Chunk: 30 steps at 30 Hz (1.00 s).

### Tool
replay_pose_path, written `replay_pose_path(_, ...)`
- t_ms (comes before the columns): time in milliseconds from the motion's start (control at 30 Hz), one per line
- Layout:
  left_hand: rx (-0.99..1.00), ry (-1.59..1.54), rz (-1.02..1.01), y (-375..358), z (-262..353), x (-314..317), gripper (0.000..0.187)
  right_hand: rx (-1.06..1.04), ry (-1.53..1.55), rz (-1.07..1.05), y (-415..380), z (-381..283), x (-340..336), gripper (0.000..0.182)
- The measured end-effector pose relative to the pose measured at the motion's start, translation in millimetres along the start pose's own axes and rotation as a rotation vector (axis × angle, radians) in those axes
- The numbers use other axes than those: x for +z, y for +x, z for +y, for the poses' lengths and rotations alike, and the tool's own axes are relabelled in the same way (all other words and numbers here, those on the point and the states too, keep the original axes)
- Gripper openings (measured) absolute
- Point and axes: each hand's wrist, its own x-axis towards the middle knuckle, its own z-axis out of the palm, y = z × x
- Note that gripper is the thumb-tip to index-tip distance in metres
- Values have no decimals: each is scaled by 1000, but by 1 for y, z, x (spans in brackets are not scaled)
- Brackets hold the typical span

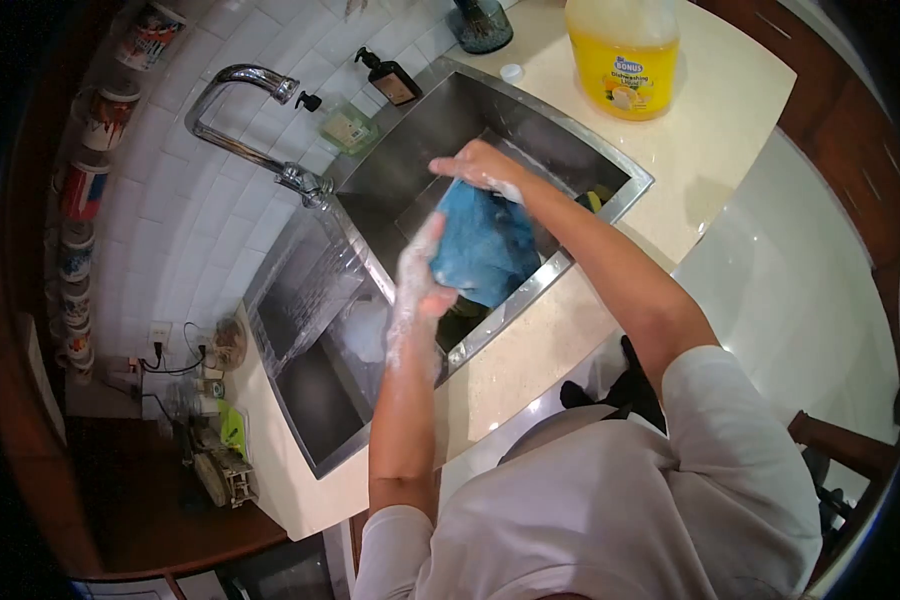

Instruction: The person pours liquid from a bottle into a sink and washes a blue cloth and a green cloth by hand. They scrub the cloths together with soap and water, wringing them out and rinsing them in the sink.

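A wet-looking blue cloth (485, 243) is stretched between my two hands over the right basin of the steel sink (560, 272). My left hand (422, 268), coated in white suds, grips the cloth's left side, and its fingertips are partly hidden behind it. At the cloth's upper edge my right hand (477, 168) has hold of it, with foam on the fingers and wrist. Below the cloth, dark greenish things (460, 325) lie in the basin, too covered to make out.
A chrome faucet (240, 125) rises behind the sink. Soap bottles (348, 128) stand at the wall, and a yellow dishwashing liquid jug (625, 65) is on the counter (715, 150). A clear plastic rack or tray (315, 290) and a whitish item (365, 328) occupy the left basin.
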Motion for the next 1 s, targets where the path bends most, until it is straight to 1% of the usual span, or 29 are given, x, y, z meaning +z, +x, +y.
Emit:
replay_pose_path(33,124,-1,-7,-1,10,-8,40,90,264,-262,-6,-1,-4,36)
replay_pose_path(67,246,0,-12,-1,19,-16,41,90,265,-262,-10,6,-4,36)
replay_pose_path(133,346,-178,-41,11,32,-50,41,-205,366,-680,-20,25,-3,37)
replay_pose_path(167,465,-243,-29,13,31,-59,39,-138,450,-710,-20,34,-11,35)
replay_pose_path(200,473,-242,-26,18,28,-64,39,-145,449,-715,-14,35,-6,35)
replay_pose_path(267,273,-404,48,29,15,-53,35,-78,440,-244,-3,43,11,29)
replay_pose_path(300,242,-414,68,39,8,-49,32,-402,186,37,-11,24,42,37)
replay_pose_path(333,254,-333,216,61,-3,-55,29,-466,-152,120,-32,-8,70,33)
replay_pose_path(367,-114,-502,-202,102,-6,-88,26,-518,-492,198,-50,-41,98,29)
replay_pose_path(400,-491,-652,-617,130,-7,-114,25,-312,155,658,-45,-58,147,23)
replay_pose_path(433,-497,-604,-634,117,-9,-92,24,-58,817,1069,-39,-61,184,18)
replay_pose_path(467,-499,-609,-623,102,-13,-71,24,-47,820,1065,-36,-56,156,18)
replay_pose_path(500,-287,-516,-471,85,-16,-48,22,-431,83,656,-26,-48,95,22)
replay_pose_path(533,-74,-419,-320,71,-17,-28,21,-757,-641,170,-18,-40,57,27)
replay_pose_path(567,132,-316,-169,61,-16,-18,19,-761,-638,166,-14,-31,52,27)
replay_pose_path(600,189,-299,-50,61,-17,-9,19,-799,-528,353,-9,-24,49,25)
replay_pose_path(633,214,-304,-10,61,-17,-7,20,-832,-419,536,-6,-20,45,23)
replay_pose_path(667,227,-303,17,60,-19,-7,21,-810,-457,467,-22,-30,58,30)
replay_pose_path(733,272,-277,30,49,-20,-10,26,-969,-42,230,-70,-52,76,24)
replay_pose_path(767,294,-247,41,45,-20,-11,28,-963,-39,228,-66,-47,76,24)
replay_pose_path(800,289,-218,65,42,-21,-10,31,-945,-174,258,-56,-36,73,26)
replay_pose_path(833,245,-180,82,38,-20,-6,34,-927,-311,286,-42,-23,66,30)
replay_pose_path(867,161,-149,75,32,-19,-3,37,-649,-379,194,-10,3,48,35)
replay_pose_path(900,-86,-176,-41,25,-18,-11,46,-370,-441,105,14,21,33,42)
replay_pose_path(933,-131,-50,-55,8,-15,-3,45,-374,-444,110,16,18,28,42)
replay_pose_path(1000,-82,364,-97,15,-27,-23,51,-108,-225,-240,11,2,12,58)
